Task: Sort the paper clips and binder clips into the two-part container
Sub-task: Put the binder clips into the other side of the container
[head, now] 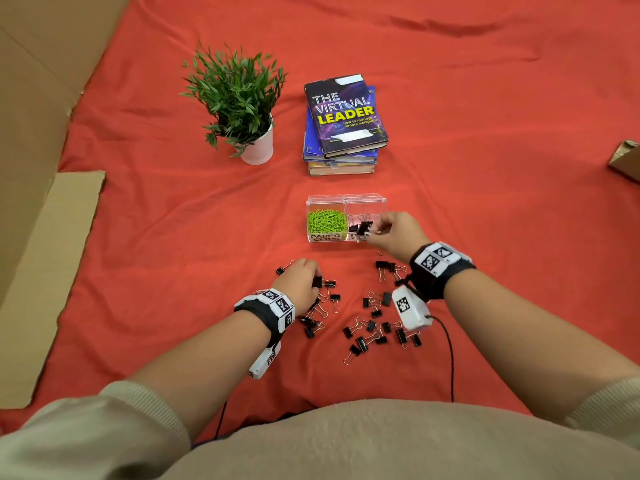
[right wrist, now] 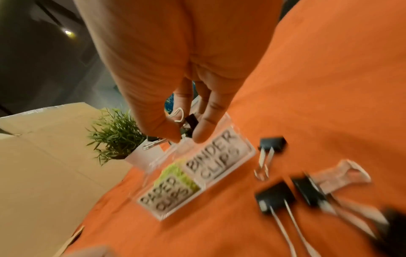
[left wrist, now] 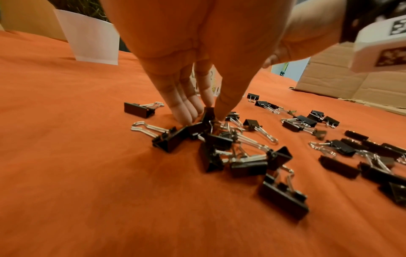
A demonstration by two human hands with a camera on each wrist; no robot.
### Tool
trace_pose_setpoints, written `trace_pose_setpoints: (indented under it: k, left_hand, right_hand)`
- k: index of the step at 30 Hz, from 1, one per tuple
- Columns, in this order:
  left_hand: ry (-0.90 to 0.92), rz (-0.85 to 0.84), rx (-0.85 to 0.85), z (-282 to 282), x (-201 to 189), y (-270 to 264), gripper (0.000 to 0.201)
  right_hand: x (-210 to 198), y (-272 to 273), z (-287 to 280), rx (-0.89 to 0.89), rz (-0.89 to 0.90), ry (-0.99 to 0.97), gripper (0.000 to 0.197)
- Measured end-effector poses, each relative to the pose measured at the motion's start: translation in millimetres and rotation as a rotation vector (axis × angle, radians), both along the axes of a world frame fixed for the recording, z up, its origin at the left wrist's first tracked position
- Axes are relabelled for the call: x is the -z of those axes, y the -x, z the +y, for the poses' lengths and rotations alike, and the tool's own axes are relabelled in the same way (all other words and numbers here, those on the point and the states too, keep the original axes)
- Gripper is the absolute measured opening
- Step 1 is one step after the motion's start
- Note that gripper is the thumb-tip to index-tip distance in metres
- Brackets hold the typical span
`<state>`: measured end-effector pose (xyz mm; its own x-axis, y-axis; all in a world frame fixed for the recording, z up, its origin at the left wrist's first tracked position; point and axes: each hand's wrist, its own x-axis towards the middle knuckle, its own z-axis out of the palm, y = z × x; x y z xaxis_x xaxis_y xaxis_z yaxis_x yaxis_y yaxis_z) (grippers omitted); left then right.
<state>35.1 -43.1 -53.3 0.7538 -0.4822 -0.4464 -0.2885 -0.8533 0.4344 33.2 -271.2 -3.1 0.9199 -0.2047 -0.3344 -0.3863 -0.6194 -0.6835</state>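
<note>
A clear two-part container (head: 381, 201) stands on the red cloth, with green paper clips (head: 326, 221) in its left half and a few black binder clips in its right half. My right hand (head: 372, 233) hovers over the right half, labelled "BINDER CLIPS" (right wrist: 216, 157), and pinches a black binder clip (right wrist: 192, 120) between thumb and fingers. Several black binder clips (head: 372, 325) lie scattered on the cloth nearer to me. My left hand (left wrist: 207, 118) reaches down into the left cluster, its thumb and fingers closed round one binder clip (left wrist: 208, 113).
A potted plant (head: 235, 98) and a stack of books (head: 344, 123) stand behind the container. Cardboard (head: 52, 254) lies along the cloth's left edge and another piece (head: 627, 159) at the far right. A black cable (head: 450, 358) runs from my right wrist towards me.
</note>
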Motion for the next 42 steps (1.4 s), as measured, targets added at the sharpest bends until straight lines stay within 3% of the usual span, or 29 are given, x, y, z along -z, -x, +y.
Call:
trace_pose_setpoints:
  k: [7, 11, 14, 16, 19, 21, 23, 30, 37, 42]
  left_hand:
    - [-0.051, 0.048, 0.136, 1.9, -9.5, -2.8, 0.046]
    - [-0.103, 0.064, 0.22, 1.4, -13.0, -3.3, 0.06]
    - [-0.151, 0.041, 0.244, 0.4, -11.0, -1.1, 0.064]
    - [-0.177, 0.028, 0.246, -0.5, -9.1, 0.7, 0.059]
    - [-0.194, -0.003, 0.253, -2.6, -8.5, 2.8, 0.045]
    - [-0.217, -0.041, 0.286, -4.1, -8.7, 4.8, 0.033]
    - [-0.23, -0.069, 0.316, -5.3, -8.1, 6.4, 0.026]
    - [-0.18, -0.095, 0.264, -3.7, -4.6, 7.6, 0.023]
    - [-0.054, -0.025, 0.117, -0.6, -4.5, 5.8, 0.022]
    - [-0.009, 0.032, 0.031, 0.9, -5.9, 2.8, 0.02]
  right_hand:
    - [-17.3, -35.0, -6.7, -0.111, -0.038, 0.225, 0.013]
    - [-17.7, -18.8, -13.4, -0.057, -0.06, 0.216, 0.014]
    - [-4.3, 6.5, -21.4, -0.061, 0.031, 0.295, 0.015]
    - [11.5, 22.8, -23.3, -0.098, 0.103, 0.407, 0.032]
    - [33.9, 35.7, -19.7, -0.105, 0.177, 0.444, 0.081]
    - [42.8, 37.9, -15.3, -0.086, 0.181, 0.417, 0.093]
    - [47.6, 40.6, -10.4, -0.083, 0.18, 0.394, 0.087]
    - [53.5, 54.4, -0.9, -0.129, 0.124, 0.303, 0.03]
    - [49.5, 53.1, 5.0, -0.127, 0.114, 0.171, 0.02]
    - [24.7, 34.2, 1.2, 0.05, 0.089, -0.092, 0.02]
